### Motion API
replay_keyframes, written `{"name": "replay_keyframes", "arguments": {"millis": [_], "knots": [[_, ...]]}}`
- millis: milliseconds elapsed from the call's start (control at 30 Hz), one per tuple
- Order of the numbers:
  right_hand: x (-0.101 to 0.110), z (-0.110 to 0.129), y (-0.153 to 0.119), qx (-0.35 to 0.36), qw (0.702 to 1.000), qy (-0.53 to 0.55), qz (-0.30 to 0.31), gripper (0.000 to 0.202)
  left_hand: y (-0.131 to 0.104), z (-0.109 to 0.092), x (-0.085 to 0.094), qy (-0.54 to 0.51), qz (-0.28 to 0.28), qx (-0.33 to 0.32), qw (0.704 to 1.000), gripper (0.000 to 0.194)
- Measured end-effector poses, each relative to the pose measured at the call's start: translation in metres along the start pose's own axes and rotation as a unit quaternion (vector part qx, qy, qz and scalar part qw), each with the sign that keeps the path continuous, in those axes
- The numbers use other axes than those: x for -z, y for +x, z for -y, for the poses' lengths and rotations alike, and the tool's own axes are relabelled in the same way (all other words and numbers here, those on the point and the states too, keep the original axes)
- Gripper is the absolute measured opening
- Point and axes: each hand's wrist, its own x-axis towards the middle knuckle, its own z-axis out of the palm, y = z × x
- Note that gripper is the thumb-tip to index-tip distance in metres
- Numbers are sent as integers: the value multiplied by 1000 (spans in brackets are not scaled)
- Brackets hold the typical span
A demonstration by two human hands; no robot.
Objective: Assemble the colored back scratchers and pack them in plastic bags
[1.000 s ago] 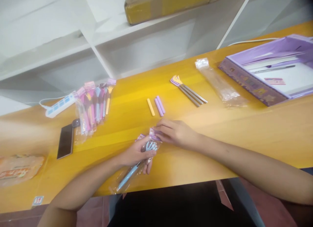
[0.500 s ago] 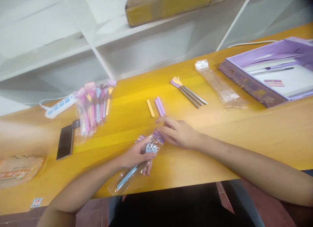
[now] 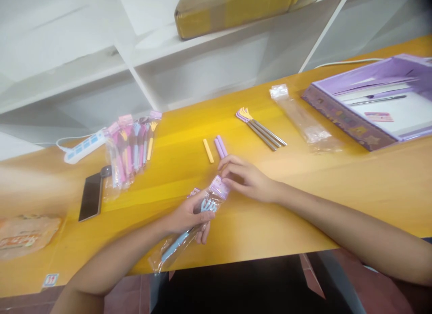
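Observation:
My left hand (image 3: 191,217) is closed around a blue back scratcher (image 3: 175,246) in a clear plastic bag, its hand-shaped head towards the far side. Fingers of my right hand (image 3: 248,179) curl at the bag's purple header (image 3: 218,187), thumb and index finger at its edge. Another purple header shows behind my left hand. Just beyond my right hand lie two purple handle tubes (image 3: 221,147) and a yellow handle tube (image 3: 208,151). Farther right are several metal back scratcher rods (image 3: 265,133) with yellow and purple heads.
Several bagged back scratchers (image 3: 130,149) lie at left by a power strip (image 3: 84,147) and a phone (image 3: 90,197). Clear plastic bags (image 3: 300,118) lie right of the rods, beside a purple box (image 3: 354,120). White shelving with a carton (image 3: 232,12) stands behind the table.
My right fingers have come onto the bag's header, which now stands up flatter and faces me. My left hand keeps its hold on the bagged back scratcher.

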Motion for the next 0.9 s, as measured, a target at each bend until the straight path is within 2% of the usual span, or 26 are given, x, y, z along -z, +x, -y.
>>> {"name": "replay_keyframes", "arguments": {"millis": [100, 167, 267, 400, 467, 567, 667, 733, 867, 900], "knots": [[-1, 0, 0, -37, 998, 56, 9, 22, -1, 0, 1, 11, -1, 18, 1000, 87], [-2, 0, 0, -61, 994, 92, 12, 27, -2, -1, 2, 23, 21, 44, 999, 75], [-1, -1, 1, -100, 988, 122, -2, 37, -4, -5, 5, 38, 79, 85, 993, 63], [-4, -5, 3, -172, 975, 124, -61, 49, -7, -15, 6, 80, 174, 139, 972, 57], [-12, -4, 3, -236, 956, 170, -46, 50, -7, -19, 5, 108, 204, 155, 961, 56], [-34, 3, 4, -297, 927, 230, 15, 48, -7, -21, 3, 125, 209, 159, 957, 55], [-51, 9, 7, -299, 924, 233, 49, 45, -7, -20, 3, 117, 202, 157, 960, 54], [-54, 10, 8, -283, 930, 223, 75, 43, -7, -19, 4, 104, 195, 158, 962, 54], [-36, 6, 5, -226, 956, 173, 66, 32, -8, -14, 7, 40, 174, 141, 974, 50], [-29, 6, 4, -214, 958, 173, 81, 28, -8, -12, 8, 15, 161, 127, 979, 49]]}}
